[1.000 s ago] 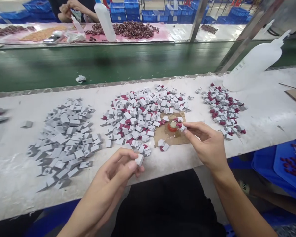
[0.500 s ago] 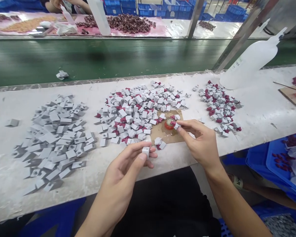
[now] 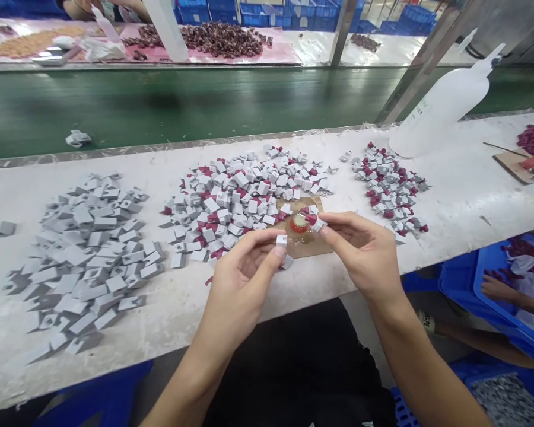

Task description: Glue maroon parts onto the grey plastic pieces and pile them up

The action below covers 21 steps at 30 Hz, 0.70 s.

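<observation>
My left hand point(image 3: 244, 279) pinches a small grey block point(image 3: 282, 241) with a hole in it, between thumb and fingertips. Just to its right, my right hand point(image 3: 360, 249) grips a grey and maroon plastic piece point(image 3: 317, 223) by its grey end. The maroon end of that piece is beside a red bottle cap point(image 3: 299, 223) with pale, wet-looking contents, on a piece of brown cardboard point(image 3: 314, 246). Behind my left hand spreads a pile of joined grey and maroon pieces point(image 3: 231, 201). Farther left lies a pile of plain grey blocks point(image 3: 93, 255).
A smaller heap of grey and maroon parts point(image 3: 391, 190) sits right, near a white squeeze bottle point(image 3: 445, 107). A green conveyor belt point(image 3: 204, 101) runs behind the table. Another person's hand point(image 3: 501, 287) reaches into a blue crate point(image 3: 465, 284) at the right.
My left hand has moved up and right with the grey block, closer to my right hand. My right hand stays by the bottle cap. A person's hand has appeared over the blue crate.
</observation>
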Each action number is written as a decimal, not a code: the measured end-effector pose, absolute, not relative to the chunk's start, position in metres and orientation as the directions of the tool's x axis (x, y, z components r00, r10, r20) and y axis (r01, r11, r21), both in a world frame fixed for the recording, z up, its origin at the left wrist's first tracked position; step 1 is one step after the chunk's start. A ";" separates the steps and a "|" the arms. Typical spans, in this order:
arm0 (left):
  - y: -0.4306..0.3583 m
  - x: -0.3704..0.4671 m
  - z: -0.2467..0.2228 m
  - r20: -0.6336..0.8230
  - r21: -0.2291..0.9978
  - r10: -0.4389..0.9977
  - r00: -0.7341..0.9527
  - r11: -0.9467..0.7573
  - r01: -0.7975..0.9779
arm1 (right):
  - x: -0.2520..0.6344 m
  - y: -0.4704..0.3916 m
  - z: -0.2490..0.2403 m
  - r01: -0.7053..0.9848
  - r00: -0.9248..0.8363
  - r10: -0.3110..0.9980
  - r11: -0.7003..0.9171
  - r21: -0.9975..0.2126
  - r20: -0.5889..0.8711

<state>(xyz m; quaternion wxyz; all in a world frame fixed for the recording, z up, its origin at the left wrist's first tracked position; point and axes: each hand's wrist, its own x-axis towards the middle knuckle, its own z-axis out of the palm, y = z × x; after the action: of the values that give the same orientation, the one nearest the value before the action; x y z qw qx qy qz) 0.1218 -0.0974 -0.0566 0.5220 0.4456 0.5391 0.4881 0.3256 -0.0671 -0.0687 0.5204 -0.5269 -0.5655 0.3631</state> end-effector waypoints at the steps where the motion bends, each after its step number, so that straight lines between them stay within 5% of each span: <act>1: -0.095 0.123 -0.058 -0.135 0.990 0.990 -0.050 0.133 -0.046 | 0.326 -0.069 -0.067 0.171 0.089 0.979 0.164 -0.972 0.181; 7: -0.085 0.132 -0.066 -0.141 0.976 0.990 0.000 0.139 -0.166 | 0.327 -0.077 -0.065 -0.069 -0.001 0.996 0.086 -0.994 0.086; 21: -0.087 0.137 -0.060 -0.048 0.995 0.996 0.078 0.055 -0.083 | 0.326 -0.080 -0.059 -0.104 -0.085 0.990 0.100 -0.990 0.109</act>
<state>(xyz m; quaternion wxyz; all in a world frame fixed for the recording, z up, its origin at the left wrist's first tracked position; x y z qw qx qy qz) 0.1372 -0.0869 -0.0598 0.5522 0.4839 0.4715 0.4885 0.3264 -0.0801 -0.0586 0.5264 -0.4245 -0.5223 0.5196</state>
